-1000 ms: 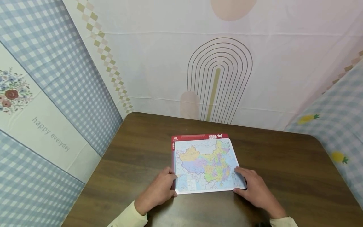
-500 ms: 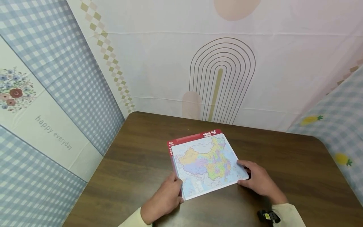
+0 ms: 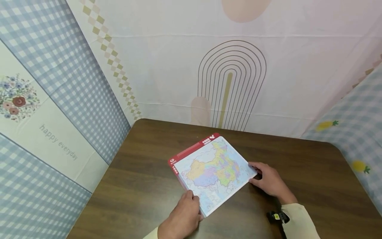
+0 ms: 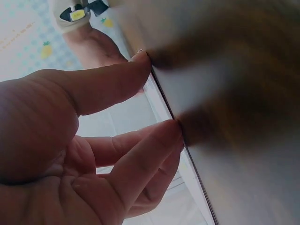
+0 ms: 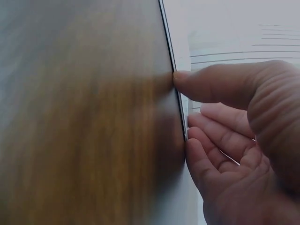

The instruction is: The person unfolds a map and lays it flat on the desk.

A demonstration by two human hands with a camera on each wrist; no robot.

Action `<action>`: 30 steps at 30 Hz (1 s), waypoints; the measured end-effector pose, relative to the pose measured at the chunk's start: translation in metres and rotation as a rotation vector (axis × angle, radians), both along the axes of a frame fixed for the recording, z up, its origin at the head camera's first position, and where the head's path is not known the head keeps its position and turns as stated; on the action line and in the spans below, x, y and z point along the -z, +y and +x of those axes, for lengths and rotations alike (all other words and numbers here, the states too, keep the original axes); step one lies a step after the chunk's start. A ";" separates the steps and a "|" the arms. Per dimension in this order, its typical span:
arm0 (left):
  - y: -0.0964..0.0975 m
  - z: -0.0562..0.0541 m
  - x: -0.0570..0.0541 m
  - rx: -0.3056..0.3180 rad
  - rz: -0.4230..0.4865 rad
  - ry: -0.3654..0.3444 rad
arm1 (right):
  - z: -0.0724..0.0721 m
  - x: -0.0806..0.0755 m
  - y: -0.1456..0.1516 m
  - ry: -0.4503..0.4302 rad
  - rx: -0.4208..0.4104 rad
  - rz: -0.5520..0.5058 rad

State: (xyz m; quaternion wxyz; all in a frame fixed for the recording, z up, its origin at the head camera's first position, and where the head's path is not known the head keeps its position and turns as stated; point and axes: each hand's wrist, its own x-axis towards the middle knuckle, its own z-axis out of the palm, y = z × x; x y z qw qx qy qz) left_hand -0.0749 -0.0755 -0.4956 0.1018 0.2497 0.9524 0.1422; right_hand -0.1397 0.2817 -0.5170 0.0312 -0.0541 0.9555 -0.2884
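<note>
A rectangular map board (image 3: 213, 172) with a red header strip and a pastel-coloured map lies turned at an angle on the brown table. My left hand (image 3: 185, 212) holds its near left corner, fingers at the left side and thumb close to the front corner. On the opposite side, my right hand (image 3: 270, 181) grips the right corner between thumb and fingers. Fingertips of the left hand (image 4: 108, 136) meet the thin edge of the board in the left wrist view. In the right wrist view, the right thumb and fingers (image 5: 201, 159) touch the edge too.
The wooden table (image 3: 137, 186) reaches back to a pale cloth (image 3: 161, 76) with printed arches. Blue checked cloth hangs at the left (image 3: 86, 86) and right (image 3: 352, 132). A black strap device (image 3: 277, 217) sits on the right wrist.
The map board has turned counterclockwise, its left side swinging nearer and its right side farther. My left hand has moved nearer and to the right; my right hand has moved slightly away.
</note>
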 end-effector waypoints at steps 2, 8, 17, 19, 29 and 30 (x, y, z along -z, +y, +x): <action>0.002 0.001 0.000 0.014 -0.010 -0.004 | -0.003 0.001 0.000 0.004 0.011 0.004; 0.002 -0.002 0.000 0.029 0.003 -0.029 | -0.004 0.002 -0.003 0.025 0.010 0.005; -0.037 -0.036 -0.004 0.065 0.220 0.005 | 0.016 -0.006 -0.034 0.122 0.003 0.059; -0.048 -0.051 -0.004 0.056 0.265 -0.007 | 0.025 -0.009 -0.048 0.145 0.007 0.053; -0.090 -0.141 -0.006 0.006 0.304 -0.118 | 0.072 -0.014 -0.138 0.120 0.089 -0.037; -0.092 -0.148 -0.006 -0.001 0.304 -0.138 | 0.076 -0.014 -0.145 0.107 0.099 -0.040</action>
